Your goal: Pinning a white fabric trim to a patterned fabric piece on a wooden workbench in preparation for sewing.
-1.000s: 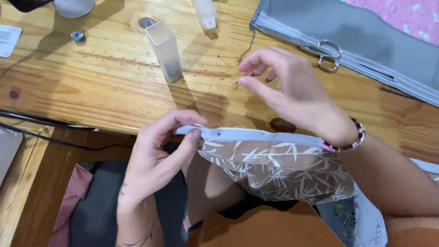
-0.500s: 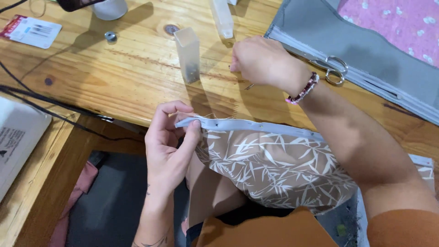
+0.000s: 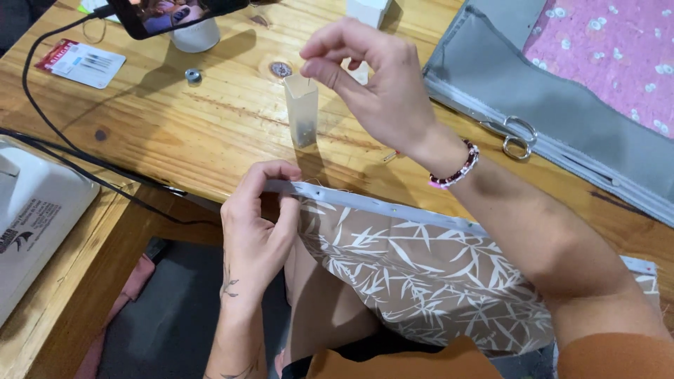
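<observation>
My left hand (image 3: 258,224) pinches the left end of a brown fabric (image 3: 414,274) printed with white bamboo leaves, along its pale grey pinned hem. The fabric hangs from the wooden table (image 3: 175,133) edge over my lap. My right hand (image 3: 375,81) hovers over a tall clear plastic pin box (image 3: 301,109) that stands upright on the table, thumb and forefinger pinched together right above its open top. Whether a pin sits between those fingers is too small to tell. A beaded bracelet (image 3: 455,166) circles that wrist.
Grey fabric (image 3: 562,119) with scissors (image 3: 517,137) on it and a pink flowered cloth (image 3: 604,49) lie at the right. A white sewing machine (image 3: 31,217), black cables (image 3: 84,165), a needle packet (image 3: 81,62), a bobbin (image 3: 192,75) and a phone on a white stand (image 3: 175,14) are at the left.
My right hand has moved from near the fabric's hem up to the clear pin box and now pinches above its opening. The left hand has kept its grip on the hem.
</observation>
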